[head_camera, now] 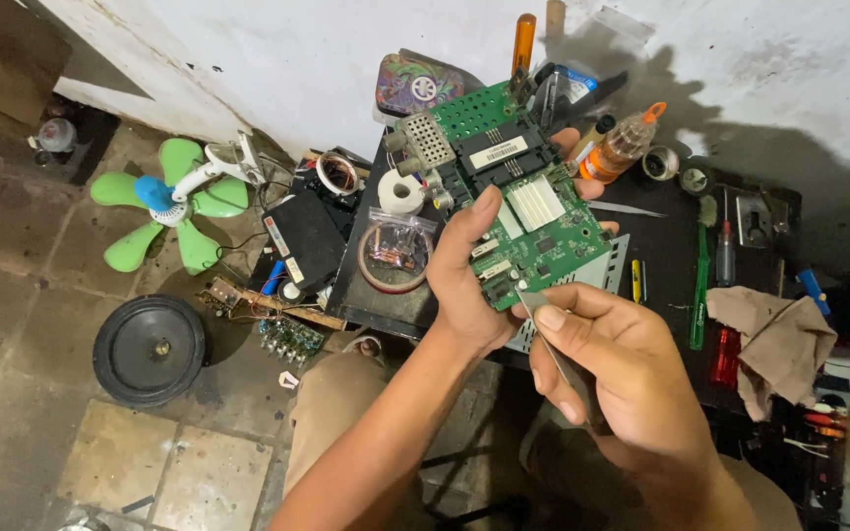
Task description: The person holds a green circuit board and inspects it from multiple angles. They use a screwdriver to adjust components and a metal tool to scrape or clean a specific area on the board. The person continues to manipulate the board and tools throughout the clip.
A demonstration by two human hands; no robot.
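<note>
The left hand (469, 280) grips the green board (504, 192), the right hand (612, 369) pinches tweezers (543, 329) at its edge, so the work looks only begun.

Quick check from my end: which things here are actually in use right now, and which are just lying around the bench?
In use:
- left hand holding the green circuit board
- right hand pinching thin metal tweezers at the board's lower edge

Lying about:
- green plastic fan on the floor
- round black speaker
- white tape roll
- orange-capped glue bottle
- crumpled brown cloth
- orange-handled screwdriver
</note>
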